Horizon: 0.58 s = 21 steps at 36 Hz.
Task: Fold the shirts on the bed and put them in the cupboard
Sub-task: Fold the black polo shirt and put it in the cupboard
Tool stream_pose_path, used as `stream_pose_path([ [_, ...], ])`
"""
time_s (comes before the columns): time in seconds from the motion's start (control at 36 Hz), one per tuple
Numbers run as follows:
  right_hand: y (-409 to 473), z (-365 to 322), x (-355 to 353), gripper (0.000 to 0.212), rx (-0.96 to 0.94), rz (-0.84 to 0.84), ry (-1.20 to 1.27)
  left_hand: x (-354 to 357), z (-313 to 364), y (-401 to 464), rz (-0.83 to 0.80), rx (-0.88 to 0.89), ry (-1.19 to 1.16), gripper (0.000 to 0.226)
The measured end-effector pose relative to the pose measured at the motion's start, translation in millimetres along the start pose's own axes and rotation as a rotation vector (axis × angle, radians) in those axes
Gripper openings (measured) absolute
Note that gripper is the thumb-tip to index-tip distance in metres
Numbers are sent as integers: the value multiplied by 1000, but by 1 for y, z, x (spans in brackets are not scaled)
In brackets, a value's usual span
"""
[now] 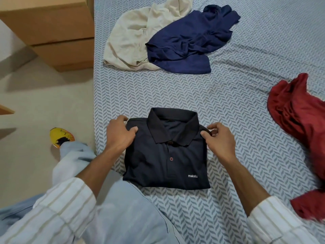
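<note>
Black polo shirt [166, 155] lies folded, collar up, at the near edge of the bed [228, 106]. Left hand [119, 134] pinches its left shoulder and right hand [219, 138] pinches the right one, likely squaring the fold or readying a lift. Beyond the polo lie an unfolded cream shirt [130, 41] and navy shirt [186, 41]; to its right, a red shirt [299, 117]. Nothing blocks the lift.

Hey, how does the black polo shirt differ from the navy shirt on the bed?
The black polo shirt is folded into a neat rectangle, collar up; the navy shirt lies crumpled. Both hands, left hand and right hand, grip the black one; the navy lies untouched, overlapping a cream shirt. Both rest on the bed.
</note>
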State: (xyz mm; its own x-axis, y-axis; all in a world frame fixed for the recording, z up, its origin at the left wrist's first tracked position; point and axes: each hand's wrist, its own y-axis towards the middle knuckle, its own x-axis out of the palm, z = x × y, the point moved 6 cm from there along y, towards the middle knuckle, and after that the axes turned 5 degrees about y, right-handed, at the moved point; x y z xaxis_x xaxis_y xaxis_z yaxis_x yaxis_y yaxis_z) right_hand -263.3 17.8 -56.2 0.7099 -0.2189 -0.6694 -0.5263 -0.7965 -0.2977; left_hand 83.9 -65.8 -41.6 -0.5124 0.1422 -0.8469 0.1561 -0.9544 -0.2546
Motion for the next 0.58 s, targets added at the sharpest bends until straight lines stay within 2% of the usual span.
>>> stream_pose_path([
  [0.11,-8,5,3,48,86,47,-29,6,-15,-7,-87,-191,-88,33],
  [0.25,-13,16,12,46,216,-90,72,11,-26,-10,-131,-293,-342,29],
  [0.28,-11,18,12,43,216,-106,116,12,-29,-9,-126,-309,-381,29],
  [0.36,-3,17,13,12,183,-107,359,10,-34,-9,-117,-322,-431,29],
  [0.42,-1,14,13,10,184,-101,467,8,-35,-10,-119,-326,-409,31],
  [0.47,0,17,14,9,198,-103,408,7,-32,-17,-166,-339,-422,34],
  [0.58,-14,23,12,48,271,-127,325,6,-31,-38,-329,-388,-463,42],
])
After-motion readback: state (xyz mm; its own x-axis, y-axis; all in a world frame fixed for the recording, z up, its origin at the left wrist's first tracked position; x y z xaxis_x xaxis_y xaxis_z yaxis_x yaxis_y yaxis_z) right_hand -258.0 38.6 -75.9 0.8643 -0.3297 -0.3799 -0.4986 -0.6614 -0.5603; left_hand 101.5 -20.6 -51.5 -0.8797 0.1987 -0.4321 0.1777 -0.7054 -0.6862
